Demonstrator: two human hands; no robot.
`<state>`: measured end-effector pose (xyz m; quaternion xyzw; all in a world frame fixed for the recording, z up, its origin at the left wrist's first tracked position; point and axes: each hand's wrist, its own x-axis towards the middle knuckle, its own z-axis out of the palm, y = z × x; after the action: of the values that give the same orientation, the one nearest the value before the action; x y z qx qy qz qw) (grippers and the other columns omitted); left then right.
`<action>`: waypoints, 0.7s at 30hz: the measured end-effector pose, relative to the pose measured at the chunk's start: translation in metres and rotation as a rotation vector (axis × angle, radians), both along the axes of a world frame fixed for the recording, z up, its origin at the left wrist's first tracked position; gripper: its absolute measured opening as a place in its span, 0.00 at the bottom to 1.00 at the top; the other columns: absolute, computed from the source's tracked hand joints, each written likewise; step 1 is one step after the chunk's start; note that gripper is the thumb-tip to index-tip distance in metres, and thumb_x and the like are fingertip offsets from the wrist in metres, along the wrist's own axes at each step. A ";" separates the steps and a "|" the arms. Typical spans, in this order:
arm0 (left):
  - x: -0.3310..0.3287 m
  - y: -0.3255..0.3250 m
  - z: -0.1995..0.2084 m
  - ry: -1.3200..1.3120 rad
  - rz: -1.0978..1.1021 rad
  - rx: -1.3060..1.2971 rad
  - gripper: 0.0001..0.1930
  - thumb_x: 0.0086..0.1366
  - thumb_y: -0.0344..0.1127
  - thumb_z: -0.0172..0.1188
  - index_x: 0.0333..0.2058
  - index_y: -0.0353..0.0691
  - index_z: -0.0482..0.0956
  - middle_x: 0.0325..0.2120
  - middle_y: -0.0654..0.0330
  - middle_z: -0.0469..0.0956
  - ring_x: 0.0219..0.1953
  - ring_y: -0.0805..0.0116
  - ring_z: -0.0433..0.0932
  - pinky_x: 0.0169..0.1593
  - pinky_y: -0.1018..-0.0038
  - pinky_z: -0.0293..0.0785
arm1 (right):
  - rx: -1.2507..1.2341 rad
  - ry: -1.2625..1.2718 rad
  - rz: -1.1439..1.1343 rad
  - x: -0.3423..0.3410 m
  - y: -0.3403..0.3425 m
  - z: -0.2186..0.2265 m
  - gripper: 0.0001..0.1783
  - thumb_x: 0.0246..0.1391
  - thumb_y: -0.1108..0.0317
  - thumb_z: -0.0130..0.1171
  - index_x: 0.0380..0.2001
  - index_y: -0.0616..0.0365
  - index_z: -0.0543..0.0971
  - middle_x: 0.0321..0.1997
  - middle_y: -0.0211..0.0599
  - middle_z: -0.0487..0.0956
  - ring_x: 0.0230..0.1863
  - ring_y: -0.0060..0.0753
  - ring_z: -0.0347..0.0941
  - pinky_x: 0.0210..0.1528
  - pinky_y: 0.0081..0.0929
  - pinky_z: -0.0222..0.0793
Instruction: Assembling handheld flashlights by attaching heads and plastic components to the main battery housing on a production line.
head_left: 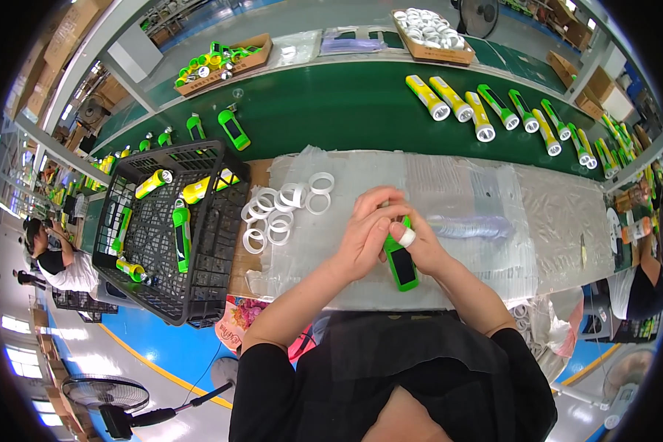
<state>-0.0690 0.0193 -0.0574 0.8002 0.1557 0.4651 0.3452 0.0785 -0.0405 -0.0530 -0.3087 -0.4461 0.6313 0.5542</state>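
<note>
Both hands are closed together around the head end of a green flashlight with a dark panel, above the middle of the worktable. My left hand wraps over the head end from the left, its fingers overlapping the other hand. From the right, my right hand grips the same end, with white tape around its thumb. The flashlight's head is hidden by the fingers, while its body points toward me. Left of my hands lie several loose white rings, and a row of clear round lenses lies to the right.
A black crate with several flashlights stands at the left. Beyond the table runs a green conveyor carrying yellow and green flashlights. Two cardboard boxes sit behind it, one with flashlight parts, one with white rings. Co-workers sit at both sides.
</note>
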 end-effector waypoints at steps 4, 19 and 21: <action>-0.009 0.050 0.019 0.209 0.464 0.141 0.27 0.68 0.49 0.53 0.60 0.39 0.67 0.53 0.49 0.71 0.56 0.51 0.68 0.58 0.56 0.61 | 0.197 -0.064 -0.149 0.007 0.035 0.004 0.21 0.62 0.57 0.55 0.53 0.55 0.66 0.32 0.36 0.75 0.27 0.26 0.72 0.30 0.25 0.69; -0.014 0.039 0.049 -0.171 -0.103 -0.371 0.13 0.56 0.28 0.70 0.39 0.40 0.79 0.47 0.57 0.76 0.50 0.66 0.76 0.51 0.70 0.75 | 0.196 -0.136 -0.173 0.006 0.051 -0.015 0.20 0.59 0.63 0.58 0.50 0.58 0.67 0.33 0.33 0.74 0.28 0.24 0.72 0.31 0.24 0.69; -0.014 0.033 0.055 0.133 0.128 0.042 0.12 0.51 0.32 0.73 0.35 0.42 0.83 0.46 0.56 0.77 0.49 0.59 0.77 0.49 0.67 0.75 | 0.221 -0.150 -0.165 0.007 0.051 -0.013 0.21 0.58 0.62 0.59 0.51 0.58 0.67 0.36 0.33 0.74 0.29 0.24 0.73 0.31 0.24 0.70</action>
<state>-0.0828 0.0524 -0.0022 0.8247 0.2194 0.4352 0.2870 0.0850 0.0107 -0.0658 -0.3277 -0.5261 0.5058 0.5999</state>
